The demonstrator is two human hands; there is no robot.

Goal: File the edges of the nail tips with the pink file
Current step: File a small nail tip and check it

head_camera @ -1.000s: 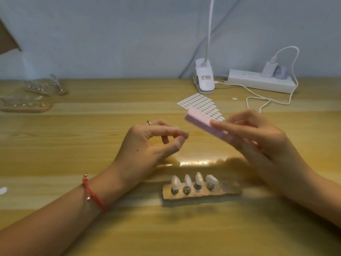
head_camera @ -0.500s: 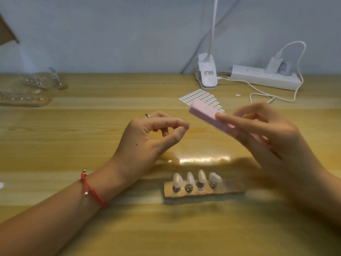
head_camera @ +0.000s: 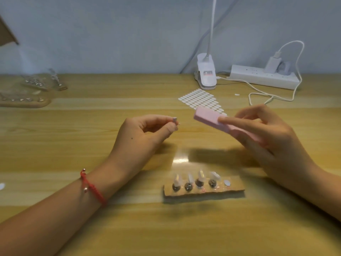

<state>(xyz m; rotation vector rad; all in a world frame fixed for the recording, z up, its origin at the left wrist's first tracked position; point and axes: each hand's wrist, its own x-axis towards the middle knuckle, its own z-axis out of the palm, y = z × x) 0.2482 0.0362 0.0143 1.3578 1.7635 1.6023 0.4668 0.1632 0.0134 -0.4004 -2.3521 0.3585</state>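
Head view: above a wooden table (head_camera: pixel 73 137), the right hand (head_camera: pixel 273 139) is seen curled round the pink file (head_camera: pixel 207 117), and the left hand (head_camera: pixel 142 139) is closed in a pinch on one nail tip (head_camera: pixel 175 119) (near the file's end, not touching).

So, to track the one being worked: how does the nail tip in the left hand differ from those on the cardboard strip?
The held nail tip is pinched aloft by the left hand; the four mounted nail tips stand on the cardboard strip. Fingers hide most of the held one; the mounted ones show fully. All look pale.
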